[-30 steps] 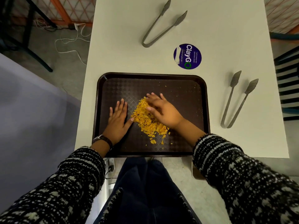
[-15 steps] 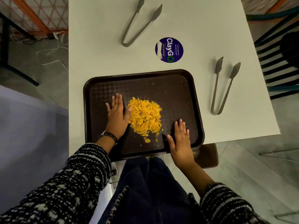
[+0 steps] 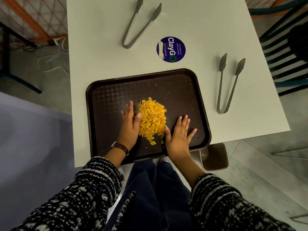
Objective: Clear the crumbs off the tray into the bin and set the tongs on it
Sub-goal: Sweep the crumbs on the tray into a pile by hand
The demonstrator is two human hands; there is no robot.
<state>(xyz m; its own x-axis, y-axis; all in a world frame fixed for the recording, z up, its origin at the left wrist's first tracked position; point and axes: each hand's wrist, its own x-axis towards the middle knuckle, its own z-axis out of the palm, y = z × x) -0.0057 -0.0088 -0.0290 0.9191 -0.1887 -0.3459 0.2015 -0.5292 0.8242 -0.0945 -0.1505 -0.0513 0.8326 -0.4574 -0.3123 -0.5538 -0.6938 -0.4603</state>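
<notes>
A dark brown tray (image 3: 108, 100) lies at the near edge of a white table (image 3: 93, 55). A heap of yellow crumbs (image 3: 152, 119) sits in the tray's middle. My left hand (image 3: 129, 125) lies flat on the tray, its thumb side against the heap's left edge. My right hand (image 3: 179, 135) rests flat with fingers spread, its thumb touching the heap's lower right. Both hold nothing. One pair of grey tongs (image 3: 229, 84) lies on the table right of the tray. A second pair of tongs (image 3: 140, 24) lies at the far side.
A small brown bin (image 3: 215, 157) stands on the floor under the table's near right corner. A round purple sticker (image 3: 171, 49) is stuck to the table behind the tray. Dark chairs (image 3: 286, 55) stand to the right, and cables lie on the floor at left.
My right hand left the top of the heap, drew back to the tray's near edge, then slid up against the heap's right side. The crumbs are gathered into a tighter pile.
</notes>
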